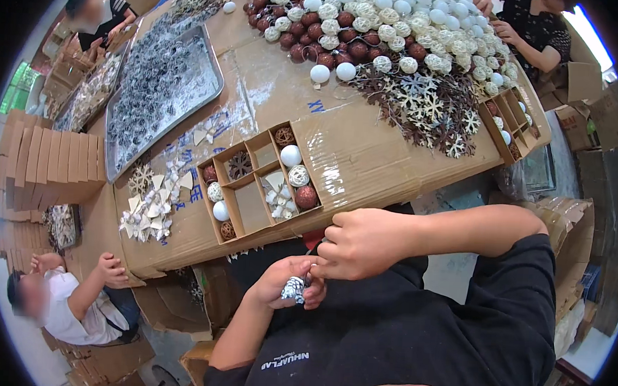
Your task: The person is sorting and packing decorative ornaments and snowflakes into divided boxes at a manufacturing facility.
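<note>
In front of my chest, just off the table's near edge, my left hand (pixel 280 281) is closed around a small frosted pinecone (pixel 293 289), its white-tipped scales showing between the fingers. My right hand (pixel 362 246) is closed too, its fingertips pinched together against the left fingers just above the pinecone. What those right fingertips hold is too small and covered to make out. Beyond both hands, a divided cardboard box (pixel 251 209) lies at the table edge, with brown, white and woven balls, a brown snowflake and small white pieces in its compartments.
A metal tray (pixel 216 69) of frosted pinecones stands at left, near loose white pieces (pixel 151 209). Heaped balls (pixel 373 28) and snowflakes (pixel 432 108) cover the far side. Another divided box (pixel 490 136) sits at right. Co-workers are at left and far right; stacked cartons (pixel 52 155) stand left.
</note>
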Available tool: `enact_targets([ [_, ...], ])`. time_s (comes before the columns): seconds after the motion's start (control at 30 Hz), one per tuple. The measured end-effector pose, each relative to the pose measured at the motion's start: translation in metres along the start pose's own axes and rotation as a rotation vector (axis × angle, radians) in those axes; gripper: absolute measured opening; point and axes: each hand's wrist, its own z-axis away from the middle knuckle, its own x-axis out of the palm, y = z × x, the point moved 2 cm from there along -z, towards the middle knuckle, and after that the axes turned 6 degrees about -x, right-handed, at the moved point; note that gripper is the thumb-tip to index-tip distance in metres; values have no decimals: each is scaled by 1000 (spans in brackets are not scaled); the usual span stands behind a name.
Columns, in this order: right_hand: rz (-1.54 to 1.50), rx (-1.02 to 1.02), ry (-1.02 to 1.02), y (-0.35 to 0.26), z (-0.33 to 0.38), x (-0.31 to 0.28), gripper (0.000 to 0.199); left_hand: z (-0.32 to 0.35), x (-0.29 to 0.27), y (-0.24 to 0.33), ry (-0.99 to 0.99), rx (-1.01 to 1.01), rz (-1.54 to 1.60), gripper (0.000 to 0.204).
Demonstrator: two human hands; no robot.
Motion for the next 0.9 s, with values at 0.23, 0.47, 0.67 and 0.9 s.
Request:
enact_targets([
  [0.23, -175, 49, -100, 4, 3, -12, 39, 2, 0, 8, -96, 46, -265, 37],
  [0.47, -1089, 605, 323, -12, 17, 3, 51, 47, 21, 4, 385, 527, -422, 32],
  [0.67, -2128, 1016, 1180, -37, -57, 48, 72, 5, 72, 40, 831, 1215, -1404, 16],
  [0.9, -2102, 1151, 1208, 11, -60, 38, 67, -20, 84, 65, 850, 1501, -1741, 14],
])
